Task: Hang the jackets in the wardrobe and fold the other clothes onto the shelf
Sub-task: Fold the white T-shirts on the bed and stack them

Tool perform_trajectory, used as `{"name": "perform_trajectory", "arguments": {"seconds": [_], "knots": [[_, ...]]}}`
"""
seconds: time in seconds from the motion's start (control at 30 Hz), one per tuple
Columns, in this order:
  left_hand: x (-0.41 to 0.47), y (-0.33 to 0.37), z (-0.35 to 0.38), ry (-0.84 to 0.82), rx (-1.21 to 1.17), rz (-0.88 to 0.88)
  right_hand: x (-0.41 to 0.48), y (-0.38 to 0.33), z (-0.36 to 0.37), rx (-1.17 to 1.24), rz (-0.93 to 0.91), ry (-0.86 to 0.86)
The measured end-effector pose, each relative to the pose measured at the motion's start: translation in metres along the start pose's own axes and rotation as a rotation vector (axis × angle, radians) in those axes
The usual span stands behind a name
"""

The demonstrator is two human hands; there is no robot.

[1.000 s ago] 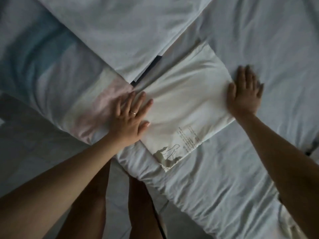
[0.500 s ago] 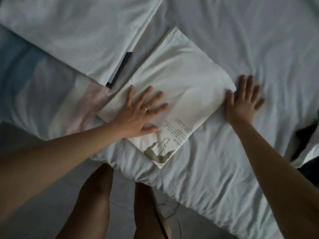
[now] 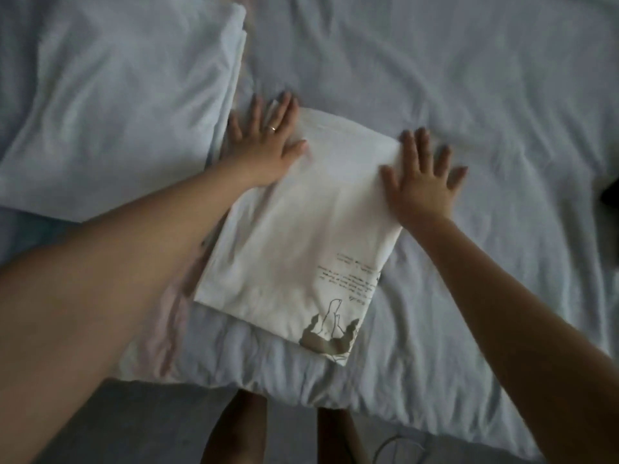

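A folded white T-shirt (image 3: 294,236) with a brown print and small text at its near right corner lies on the bed. My left hand (image 3: 264,142), wearing a ring, lies flat with spread fingers on the shirt's far left corner. My right hand (image 3: 422,179) presses flat with straight fingers on the shirt's far right edge, partly on the sheet. Neither hand grips anything.
A folded pale garment or pillow (image 3: 117,112) lies to the left, close to my left hand. The wrinkled pale bed sheet (image 3: 469,78) stretches behind and to the right. A dark object (image 3: 611,195) shows at the right edge. My legs stand at the bed's near edge, floor below.
The view has turned, so the shirt now lies squarer to me. My left hand slid up to the far left corner and my right hand moved onto the far right edge.
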State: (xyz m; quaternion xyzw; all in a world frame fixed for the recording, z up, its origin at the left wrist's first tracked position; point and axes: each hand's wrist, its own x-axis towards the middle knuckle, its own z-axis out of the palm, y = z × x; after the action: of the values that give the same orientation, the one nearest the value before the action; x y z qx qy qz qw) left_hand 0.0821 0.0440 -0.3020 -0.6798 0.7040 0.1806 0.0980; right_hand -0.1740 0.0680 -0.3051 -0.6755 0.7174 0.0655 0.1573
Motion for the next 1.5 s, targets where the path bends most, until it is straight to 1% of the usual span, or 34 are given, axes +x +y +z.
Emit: {"name": "perform_trajectory", "arguments": {"seconds": [0.03, 0.07, 0.1, 0.17, 0.23, 0.27, 0.3, 0.37, 0.43, 0.5, 0.57, 0.6, 0.67, 0.7, 0.77, 0.83, 0.9, 0.93, 0.97, 1.03, 1.1, 1.2, 1.23, 1.27, 1.3, 1.33, 1.37, 1.43, 1.5], "knots": [[-0.001, 0.002, -0.004, -0.005, -0.021, -0.033, -0.006, -0.006, -0.004, 0.005, 0.079, 0.020], [-0.007, 0.009, -0.007, 0.024, -0.041, -0.046, -0.016, -0.016, -0.006, -0.013, 0.077, 0.053], [-0.017, 0.017, -0.007, 0.075, -0.047, -0.031, -0.026, -0.027, -0.005, -0.022, 0.008, 0.102], [-0.052, 0.039, 0.002, 0.151, -0.035, 0.127, -0.059, -0.045, 0.004, 0.004, -0.212, 0.155], [-0.101, 0.043, 0.028, 0.148, 0.022, 0.332, -0.094, -0.046, 0.027, 0.012, -0.388, 0.119], [-0.127, 0.037, 0.044, 0.117, 0.067, 0.379, -0.115, -0.039, 0.041, 0.006, -0.420, 0.078], [-0.151, 0.024, 0.061, 0.081, 0.114, 0.380, -0.133, -0.027, 0.054, -0.010, -0.435, 0.044], [-0.196, -0.008, 0.092, 0.045, 0.176, 0.333, -0.170, 0.001, 0.073, -0.027, -0.401, -0.010], [-0.227, -0.032, 0.103, 0.040, 0.165, 0.268, -0.196, 0.024, 0.080, -0.026, -0.325, -0.053], [-0.244, -0.043, 0.106, -0.004, 0.126, 0.226, -0.213, 0.034, 0.079, -0.034, -0.264, -0.080], [-0.254, -0.044, 0.103, -0.062, 0.017, 0.191, -0.224, 0.033, 0.072, 0.044, -0.169, -0.068], [-0.256, -0.041, 0.099, -0.053, -0.089, 0.140, -0.227, 0.028, 0.065, 0.128, -0.101, -0.053], [-0.253, -0.029, 0.083, 0.041, -0.361, -0.066, -0.226, 0.011, 0.051, 0.376, 0.054, -0.030], [-0.249, -0.022, 0.076, 0.094, -0.478, -0.193, -0.226, 0.001, 0.045, 0.529, 0.139, -0.047], [-0.238, -0.016, 0.060, 0.125, -0.649, -0.410, -0.225, -0.020, 0.037, 0.779, 0.326, -0.115], [-0.226, -0.019, 0.049, 0.045, -0.908, -0.641, -0.223, -0.033, 0.030, 0.951, 0.474, -0.223], [-0.221, -0.025, 0.034, -0.131, -1.292, -0.828, -0.220, -0.039, 0.020, 1.132, 0.569, -0.368], [-0.221, -0.028, 0.026, -0.215, -1.465, -0.883, -0.216, -0.040, 0.008, 1.279, 0.603, -0.445], [-0.223, -0.029, 0.016, -0.251, -1.573, -0.894, -0.213, -0.039, -0.003, 1.451, 0.607, -0.505], [-0.222, -0.031, -0.010, -0.237, -1.658, -0.818, -0.207, -0.037, -0.033, 1.726, 0.570, -0.577], [-0.214, -0.032, -0.040, -0.213, -1.763, -0.724, -0.197, -0.039, -0.063, 1.860, 0.554, -0.581], [-0.186, -0.037, -0.099, -0.240, -1.886, -0.666, -0.173, -0.056, -0.112, 1.969, 0.478, -0.549], [-0.169, -0.042, -0.130, -0.215, -1.914, -0.620, -0.155, -0.072, -0.139, 1.961, 0.427, -0.540], [-0.158, -0.043, -0.144, -0.216, -1.913, -0.589, -0.149, -0.078, -0.151, 1.959, 0.413, -0.524], [-0.141, -0.049, -0.175, -0.178, -1.922, -0.538, -0.131, -0.095, -0.174, 1.954, 0.361, -0.518], [-0.134, -0.044, -0.184, -0.176, -1.929, -0.513, -0.128, -0.095, -0.183, 1.948, 0.349, -0.491], [-0.123, -0.056, -0.220, -0.109, -1.955, -0.438, -0.110, -0.116, -0.206, 1.961, 0.285, -0.479], [-0.113, -0.065, -0.256, -0.013, -1.970, -0.323, -0.092, -0.134, -0.231, 2.020, 0.203, -0.407], [-0.111, -0.087, -0.291, 0.133, -1.955, -0.246, -0.072, -0.161, -0.245, 2.078, 0.092, -0.352]]}}
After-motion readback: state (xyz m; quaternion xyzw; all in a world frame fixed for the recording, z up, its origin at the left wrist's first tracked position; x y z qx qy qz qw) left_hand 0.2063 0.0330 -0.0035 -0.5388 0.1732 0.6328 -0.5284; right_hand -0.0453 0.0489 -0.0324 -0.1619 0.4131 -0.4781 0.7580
